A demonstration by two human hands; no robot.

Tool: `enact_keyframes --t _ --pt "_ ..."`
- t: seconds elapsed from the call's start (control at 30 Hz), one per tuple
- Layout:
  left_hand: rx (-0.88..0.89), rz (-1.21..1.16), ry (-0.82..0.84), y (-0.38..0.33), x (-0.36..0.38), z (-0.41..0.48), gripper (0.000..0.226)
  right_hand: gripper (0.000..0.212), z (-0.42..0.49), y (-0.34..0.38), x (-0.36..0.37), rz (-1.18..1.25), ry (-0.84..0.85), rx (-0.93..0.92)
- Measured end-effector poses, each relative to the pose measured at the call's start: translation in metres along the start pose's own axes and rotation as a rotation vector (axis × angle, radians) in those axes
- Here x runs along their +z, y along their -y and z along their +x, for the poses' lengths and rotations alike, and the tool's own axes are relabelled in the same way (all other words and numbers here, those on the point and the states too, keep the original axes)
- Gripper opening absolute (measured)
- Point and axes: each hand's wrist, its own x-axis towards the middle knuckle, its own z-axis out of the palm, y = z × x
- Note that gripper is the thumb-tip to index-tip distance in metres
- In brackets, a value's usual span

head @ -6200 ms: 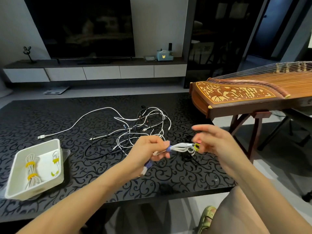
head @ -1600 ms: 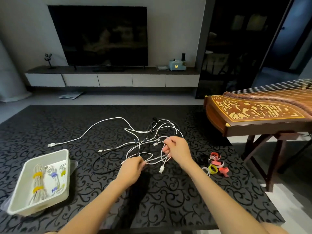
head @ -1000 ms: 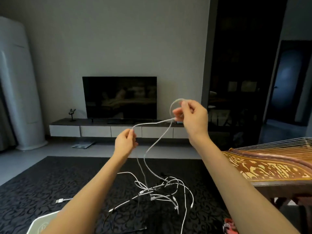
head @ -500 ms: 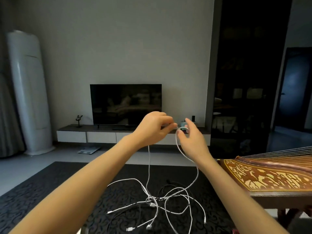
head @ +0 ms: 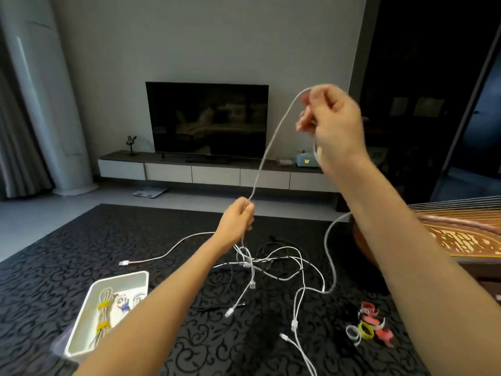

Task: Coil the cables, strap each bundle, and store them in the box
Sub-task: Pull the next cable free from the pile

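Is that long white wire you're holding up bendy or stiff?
Probably floppy: the thin white cable curves loosely between the right hand and left hand. Likely light, since a fingertip pinch holds it up. It may snag, because its lower part runs into the tangled pile of cables.

Your left hand (head: 236,219) and right hand (head: 334,126) are bare. Both forearms (head: 168,299) are bare too, down to the frame's edge. Right fingertips (head: 304,123) look blurred.
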Motion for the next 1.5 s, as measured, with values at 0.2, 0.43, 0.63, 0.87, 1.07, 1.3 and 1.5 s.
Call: enact_keyframes --t 0.2,0.43,0.63,0.87,1.07,1.3,1.5 --pt "-0.278 0.08 0.018 0.08 0.001 -0.021 0.054 0.027 0.006 -0.024 -0.039 0.118 -0.301 0.056" --pt "-0.083 0.216 -0.331 -0.008 -0.062 0.041 0.054 0.025 -0.06 -0.146 -0.054 -0.849 0.229 0.563" --pt "0.211 0.557 -0.144 -0.108 -0.081 0.074 0.024 0.021 -0.079 -0.161 -0.024 -0.988 0.314 0.592" --pt "0.153 0.544 0.336 -0.098 -0.049 0.03 0.027 0.052 -0.061 -0.089 0.002 -0.643 0.265 0.104" --pt "0.025 0.14 0.498 -0.085 -0.059 -0.006 0.021 0.017 -0.079 -0.087 0.002 -0.353 0.369 0.328" --pt "-0.174 0.389 0.407 -0.02 -0.072 -0.029 0.036 0.024 -0.061 -0.078 -0.016 -0.361 -0.035 0.09" --pt "-0.1 0.121 -0.026 -0.017 -0.065 -0.036 0.031 0.022 -0.057 -0.075 -0.019 -0.197 0.173 0.241"
